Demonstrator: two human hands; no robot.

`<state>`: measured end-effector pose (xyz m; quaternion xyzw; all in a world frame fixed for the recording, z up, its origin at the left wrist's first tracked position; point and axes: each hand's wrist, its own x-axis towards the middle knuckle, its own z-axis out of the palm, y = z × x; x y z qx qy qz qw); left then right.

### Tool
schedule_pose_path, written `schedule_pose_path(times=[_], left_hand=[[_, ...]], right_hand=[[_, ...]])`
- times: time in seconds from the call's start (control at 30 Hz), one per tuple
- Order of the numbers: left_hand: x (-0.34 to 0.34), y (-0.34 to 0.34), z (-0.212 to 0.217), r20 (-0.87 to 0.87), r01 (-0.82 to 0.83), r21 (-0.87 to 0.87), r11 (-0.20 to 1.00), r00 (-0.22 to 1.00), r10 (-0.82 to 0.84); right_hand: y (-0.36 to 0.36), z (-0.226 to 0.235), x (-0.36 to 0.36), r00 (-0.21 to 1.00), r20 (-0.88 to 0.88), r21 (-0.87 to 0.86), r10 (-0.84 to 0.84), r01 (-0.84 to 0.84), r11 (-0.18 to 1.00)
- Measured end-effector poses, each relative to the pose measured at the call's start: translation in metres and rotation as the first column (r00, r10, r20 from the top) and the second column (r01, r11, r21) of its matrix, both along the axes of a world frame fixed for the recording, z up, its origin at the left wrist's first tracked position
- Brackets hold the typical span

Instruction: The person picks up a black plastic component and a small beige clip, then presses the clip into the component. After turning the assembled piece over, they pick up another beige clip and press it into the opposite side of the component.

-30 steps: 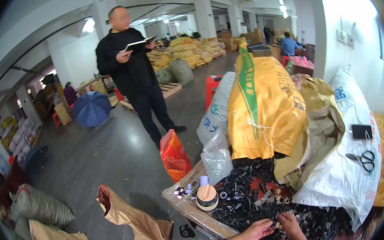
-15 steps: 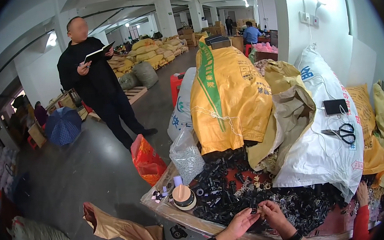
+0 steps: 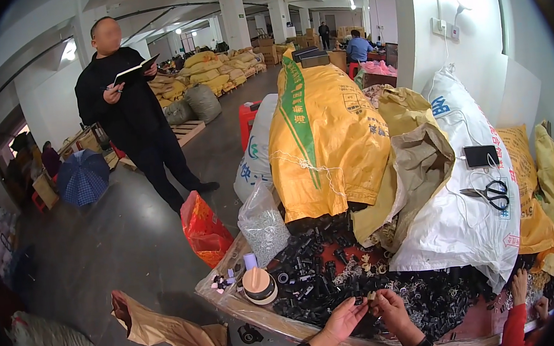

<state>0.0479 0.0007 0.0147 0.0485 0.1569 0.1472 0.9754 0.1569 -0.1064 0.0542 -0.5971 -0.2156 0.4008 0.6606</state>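
1. while both hands met over the black plastic parts (image 3: 313, 282), the left hand (image 3: 344, 317) and right hand (image 3: 391, 308) pinched one small part (image 3: 370, 295) between their fingertips, just above the pile.
2. a tape roll (image 3: 259, 286) sat left of the pile.
3. a yellow sack (image 3: 326, 136) and white sack (image 3: 465, 209) crowded behind, scissors (image 3: 486, 192) lying on the white one.
4. a person in black (image 3: 130, 113) stood well apart.

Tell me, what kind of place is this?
Probably a warehouse or sorting workshop: big stuffed sacks are piled high, small black plastic parts cover a worktable, and both hands handle one piece.
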Motion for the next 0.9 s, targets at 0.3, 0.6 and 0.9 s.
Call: schedule_pose_path(times=[0.3,0.6,0.9], left_hand=[[-0.01,-0.003,0.005,0.02,0.043,0.062,0.997,0.999,-0.044],[-0.015,-0.014,0.004,0.123,0.101,0.152,0.983,0.985,-0.12],[-0.019,-0.03,0.022,-0.079,0.075,0.093,0.993,0.995,-0.068]], right_hand=[[-0.011,0.007,-0.005,0.862,0.472,-0.166,0.183,-0.117,0.979],[-0.015,0.019,-0.017,0.872,0.477,-0.112,0.112,-0.066,0.991],[-0.033,-0.024,-0.004,0.707,0.702,-0.131,0.081,0.017,0.991]])
